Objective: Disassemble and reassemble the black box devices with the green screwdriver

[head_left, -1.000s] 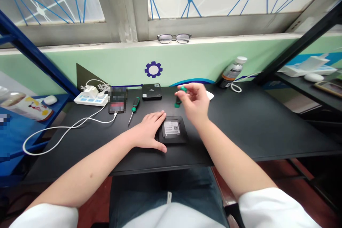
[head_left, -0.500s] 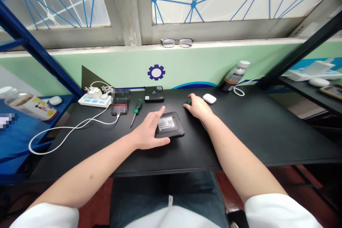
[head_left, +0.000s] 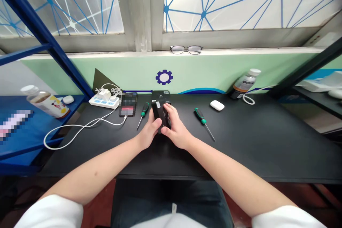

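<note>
My left hand [head_left: 148, 132] and my right hand [head_left: 177, 128] are closed on either side of a flat black box-shaped device [head_left: 158, 114]. It is tipped up on its edge between them, with a narrow side and a small white label showing. The thumbs press near its front, and the fingers hide much of both faces. Right behind it lies another black box [head_left: 161, 94]. A green-and-black screwdriver [head_left: 145, 108] rests to the left of my hands. To the right lies a similar screwdriver [head_left: 201, 115], its shaft pointing toward the front.
A white power strip [head_left: 104, 101], a cable [head_left: 80, 127] and a phone [head_left: 128, 99] lie at the left. At the right back are a white earbud case [head_left: 217, 105] and a leaning bottle [head_left: 244, 83]. Glasses [head_left: 186, 49] rest on the sill.
My right hand has left the right-hand screwdriver and moved left onto the black device. The device, flat and label-up before, is now tipped on edge between both hands. The view has shifted slightly.
</note>
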### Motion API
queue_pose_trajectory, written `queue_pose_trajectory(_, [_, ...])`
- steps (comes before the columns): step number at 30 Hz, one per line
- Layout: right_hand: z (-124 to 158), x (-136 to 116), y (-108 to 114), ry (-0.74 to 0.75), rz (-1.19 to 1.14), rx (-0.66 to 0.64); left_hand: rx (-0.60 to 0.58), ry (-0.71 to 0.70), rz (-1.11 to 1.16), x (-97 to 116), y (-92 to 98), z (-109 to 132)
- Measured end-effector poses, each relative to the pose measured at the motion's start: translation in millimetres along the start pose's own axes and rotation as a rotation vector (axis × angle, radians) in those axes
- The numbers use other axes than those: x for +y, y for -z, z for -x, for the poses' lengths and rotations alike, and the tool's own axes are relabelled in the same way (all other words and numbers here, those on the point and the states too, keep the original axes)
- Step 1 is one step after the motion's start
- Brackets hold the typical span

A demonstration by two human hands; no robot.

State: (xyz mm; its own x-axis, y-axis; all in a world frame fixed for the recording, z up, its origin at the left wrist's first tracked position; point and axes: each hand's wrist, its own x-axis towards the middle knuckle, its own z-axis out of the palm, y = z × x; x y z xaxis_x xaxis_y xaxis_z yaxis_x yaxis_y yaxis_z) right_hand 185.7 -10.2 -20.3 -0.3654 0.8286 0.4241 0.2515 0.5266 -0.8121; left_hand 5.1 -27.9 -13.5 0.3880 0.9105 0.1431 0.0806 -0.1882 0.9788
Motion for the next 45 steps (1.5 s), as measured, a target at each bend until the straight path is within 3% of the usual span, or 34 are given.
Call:
queue_pose_trajectory(3, [1, 3, 4, 0.024, -0.016, -0.095, -0.023, -0.057, -0.02, -1, -0.3, 0])
queue_pose_trajectory(8, [-3, 6, 38, 0.119, 0.063, -0.18, -0.105, -0.075, -0.033, -3, 3.7, -1])
queue_pose_trajectory(13, [-10, 11, 70, 0.182, 0.423, -0.277, -0.032, -0.086, -0.402, -2, 15.8, -4])
queue_pose_trajectory(17, [-16, 17, 84, 0.062, 0.616, -0.394, 0.13, -0.204, -0.91, -1, 30.4, -11])
queue_pose_trajectory(20, [-19, 19, 89, -0.023, 0.627, -0.438, 0.198, -0.14, -1.153, -7, 38.2, -15])
queue_pose_trajectory(26, [-21, 26, 96, -0.085, 0.648, -0.42, 0.134, 0.047, -1.256, -19, 37.3, -16])
queue_pose_trajectory(31, [-23, 35, 97, -0.08, 0.683, -0.406, 0.145, 0.067, -1.233, -24, 39.5, -17])
queue_pose_trajectory(35, [-27, 40, 90, -0.068, 0.786, -0.295, 0.14, 0.038, -1.229, -28, 42.5, -19])
queue_pose_trajectory(38, [-34, 48, 81, -0.089, 0.887, -0.221, 0.111, 0.107, -1.285, -26, 40.3, -20])
queue_pose_trajectory(45, [-55, 66, 72, -0.125, 0.994, -0.201, 0.046, 0.264, -1.325, -22, 31.7, -21])
